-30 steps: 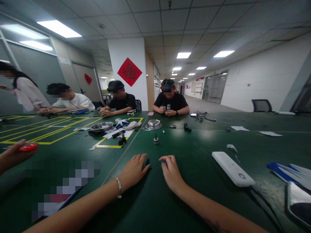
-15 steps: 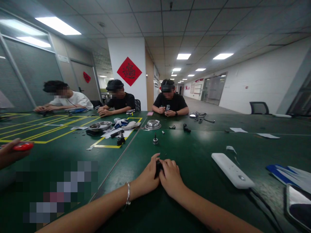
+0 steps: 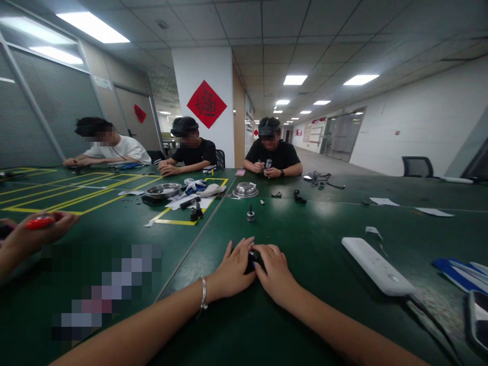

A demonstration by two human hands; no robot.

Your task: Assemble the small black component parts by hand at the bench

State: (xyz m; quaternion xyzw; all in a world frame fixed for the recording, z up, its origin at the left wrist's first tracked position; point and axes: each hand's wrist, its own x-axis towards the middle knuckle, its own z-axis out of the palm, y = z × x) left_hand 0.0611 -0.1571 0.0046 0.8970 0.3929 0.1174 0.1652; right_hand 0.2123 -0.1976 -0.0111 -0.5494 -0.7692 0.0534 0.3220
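Between my two hands sits a small black rounded part, mostly covered by fingers, so I cannot make out its kind. My left hand, with a silver bracelet at the wrist, curls over its left side and top. From the right, my right hand wraps round the same part, fingers bent and thumb against it. Both hands are low over the green table. Beyond them a small metal piece with a dark upright stem stands on the tabletop.
A white power strip with a cable lies at right, near blue-and-white gloves and a phone. Metal bowls and black parts lie farther off. At left a co-worker's hand holds something red. Several people sit opposite.
My left hand's fingers have shifted over the top of the black part, and one finger stands apart. The co-worker's hand at left has moved farther into view. The camera view has shifted slightly.
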